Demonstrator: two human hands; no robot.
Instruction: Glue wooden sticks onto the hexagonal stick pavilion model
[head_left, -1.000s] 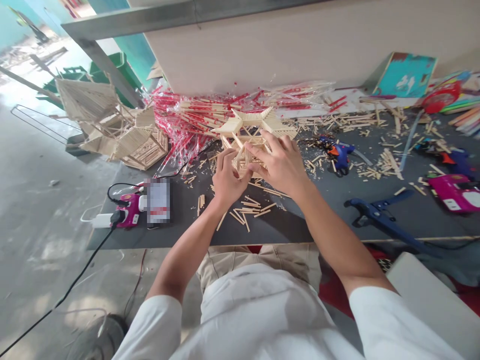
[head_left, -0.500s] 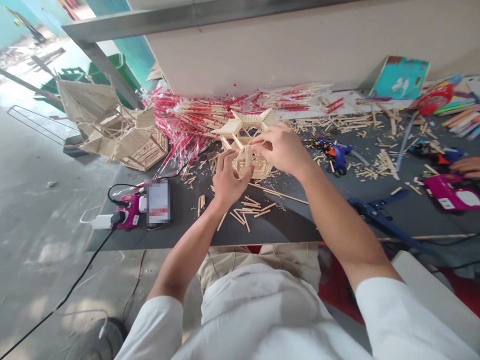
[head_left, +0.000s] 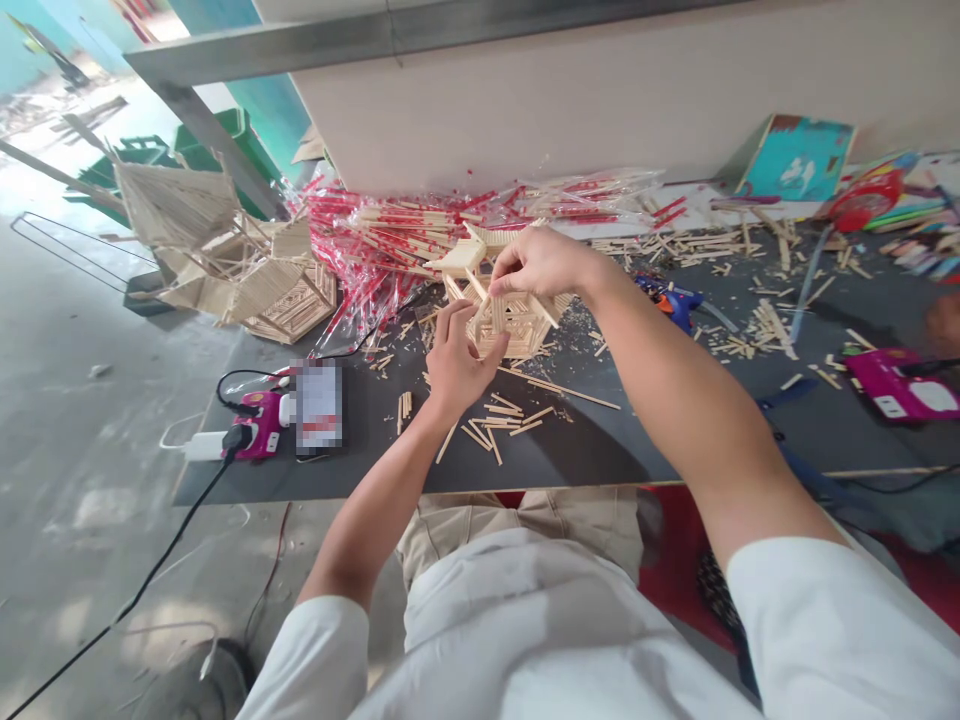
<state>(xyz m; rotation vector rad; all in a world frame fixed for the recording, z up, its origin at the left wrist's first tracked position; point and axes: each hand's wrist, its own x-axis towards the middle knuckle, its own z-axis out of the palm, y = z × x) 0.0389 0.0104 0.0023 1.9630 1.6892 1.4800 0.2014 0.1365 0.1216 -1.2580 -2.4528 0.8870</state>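
Note:
A small pavilion-like model of pale wooden sticks (head_left: 525,330) stands on the dark table in front of me, with a hexagonal base and pieces of roof at its far side. My left hand (head_left: 461,355) curls round the model's near left side, thumb and fingers gripping it by a short upright panel of sticks. Over the top reaches my right hand (head_left: 544,265), its thumb and fingertips pinched together at the upper end of that panel. Whatever lies between those fingertips is too small to make out. Loose cut sticks (head_left: 491,430) lie just below the model.
A larger stick model (head_left: 247,260) stands at the left. Plastic-wrapped sticks (head_left: 390,225) line the wall. Right of my forearm are a blue glue gun (head_left: 679,303) and a magenta power strip (head_left: 904,385). Another magenta strip (head_left: 259,425) and a phone (head_left: 317,405) sit front left.
My right hand has shifted slightly left and up across the model, uncovering its right side. The left hand stays in place. At the far right, another person's hand has moved and blurred.

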